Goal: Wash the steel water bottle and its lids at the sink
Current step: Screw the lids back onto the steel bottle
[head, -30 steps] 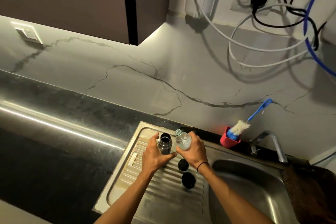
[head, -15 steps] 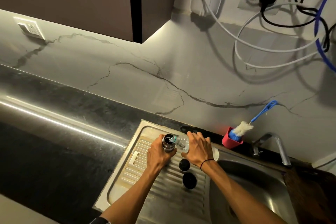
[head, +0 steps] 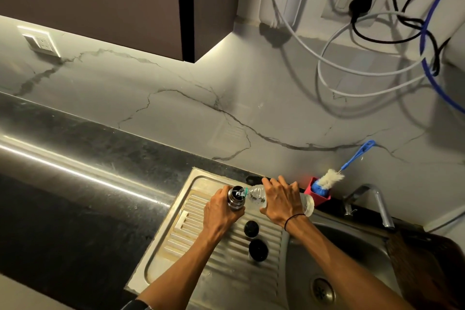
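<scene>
Steel bottle gripped in my left hand; right hand now tips plastic bottle fully, filling for rinse.

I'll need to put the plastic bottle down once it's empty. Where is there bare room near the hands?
The near, left part of the ribbed drainboard is bare, as is the dark counter left of it. It is crowded between the left hand and right hand, and just below them, where two black lids lie.
</scene>
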